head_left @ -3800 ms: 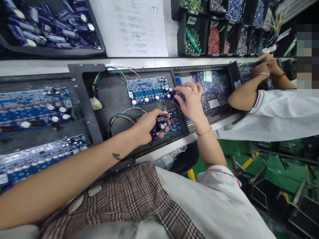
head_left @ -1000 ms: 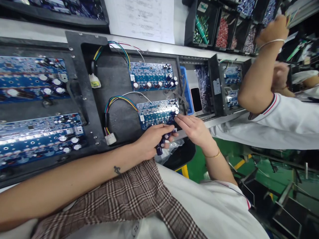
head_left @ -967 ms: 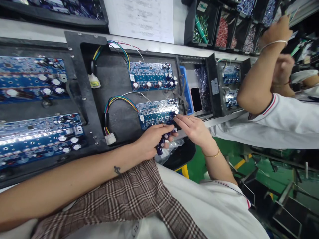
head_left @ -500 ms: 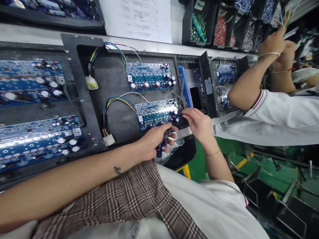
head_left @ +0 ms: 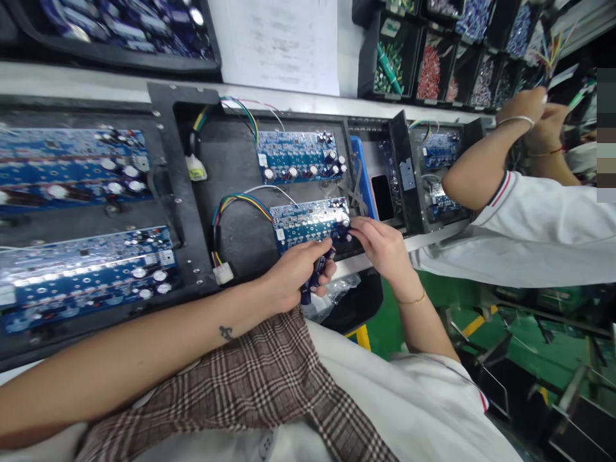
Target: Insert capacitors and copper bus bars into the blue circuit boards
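My left hand (head_left: 308, 269) is closed round several dark purple cylindrical capacitors (head_left: 316, 274), held just below the near circuit board. That blue board (head_left: 308, 221) lies in a black tray, with a bundle of coloured wires (head_left: 240, 197) running from its left end to a white connector (head_left: 222, 273). At the board's right end, my right hand (head_left: 382, 247) has thumb and forefinger pinched on a capacitor (head_left: 344, 227); the fingertips partly hide it. Behind lies a second blue board (head_left: 301, 156) with several upright capacitors along its near and right edges.
More boards (head_left: 91, 276) lie in the left tray. A bin of capacitors (head_left: 129, 29), a printed sheet (head_left: 276, 45) and small-part bins (head_left: 430, 67) stand behind. A phone (head_left: 382, 197) lies by a blue container (head_left: 362, 176). A co-worker's arm (head_left: 474, 173) is at right.
The view has shifted, so the trays and boards appear slightly lower and further right. My right fingertips have come closer in at the board's right end. My left hand keeps hold of the capacitors.
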A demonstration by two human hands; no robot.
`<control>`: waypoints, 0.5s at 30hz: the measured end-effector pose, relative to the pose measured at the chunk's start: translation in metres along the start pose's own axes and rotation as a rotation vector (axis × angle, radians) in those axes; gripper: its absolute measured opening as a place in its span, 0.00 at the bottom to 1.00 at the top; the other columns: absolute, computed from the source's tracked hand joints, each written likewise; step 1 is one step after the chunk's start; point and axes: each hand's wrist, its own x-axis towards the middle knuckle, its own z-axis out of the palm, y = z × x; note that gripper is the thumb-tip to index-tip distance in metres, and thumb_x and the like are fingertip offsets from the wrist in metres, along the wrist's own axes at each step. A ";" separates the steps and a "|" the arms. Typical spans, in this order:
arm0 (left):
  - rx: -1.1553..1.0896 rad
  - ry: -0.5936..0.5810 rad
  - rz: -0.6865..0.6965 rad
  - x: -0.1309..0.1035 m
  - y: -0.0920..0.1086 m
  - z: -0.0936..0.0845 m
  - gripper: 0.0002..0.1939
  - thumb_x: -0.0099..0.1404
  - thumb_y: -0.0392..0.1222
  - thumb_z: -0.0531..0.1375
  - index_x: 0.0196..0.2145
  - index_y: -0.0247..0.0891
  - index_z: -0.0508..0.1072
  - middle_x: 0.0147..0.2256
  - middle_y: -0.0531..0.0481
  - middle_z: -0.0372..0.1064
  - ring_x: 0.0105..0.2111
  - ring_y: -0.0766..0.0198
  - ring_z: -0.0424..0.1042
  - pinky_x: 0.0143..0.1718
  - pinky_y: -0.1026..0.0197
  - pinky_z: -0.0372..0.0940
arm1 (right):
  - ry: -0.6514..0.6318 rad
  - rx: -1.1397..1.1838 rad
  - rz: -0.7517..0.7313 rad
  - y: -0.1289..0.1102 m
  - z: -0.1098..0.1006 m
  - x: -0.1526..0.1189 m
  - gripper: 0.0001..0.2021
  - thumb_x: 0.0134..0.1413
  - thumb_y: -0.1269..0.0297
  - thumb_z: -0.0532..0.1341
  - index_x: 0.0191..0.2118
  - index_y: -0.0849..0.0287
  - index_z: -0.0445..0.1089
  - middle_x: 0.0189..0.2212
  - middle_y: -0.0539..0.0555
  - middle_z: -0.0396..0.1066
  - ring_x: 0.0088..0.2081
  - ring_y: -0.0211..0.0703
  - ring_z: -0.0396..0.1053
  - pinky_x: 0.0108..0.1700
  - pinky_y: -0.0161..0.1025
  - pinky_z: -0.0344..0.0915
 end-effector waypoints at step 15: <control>0.216 0.173 0.710 -0.071 0.169 -0.045 0.26 0.76 0.53 0.38 0.48 0.30 0.65 0.20 0.59 0.56 0.18 0.77 0.55 0.23 0.73 0.52 | 0.714 0.314 0.225 -0.096 0.002 0.058 0.13 0.56 0.69 0.65 0.47 0.51 0.75 0.40 0.52 0.76 0.40 0.43 0.74 0.44 0.44 0.72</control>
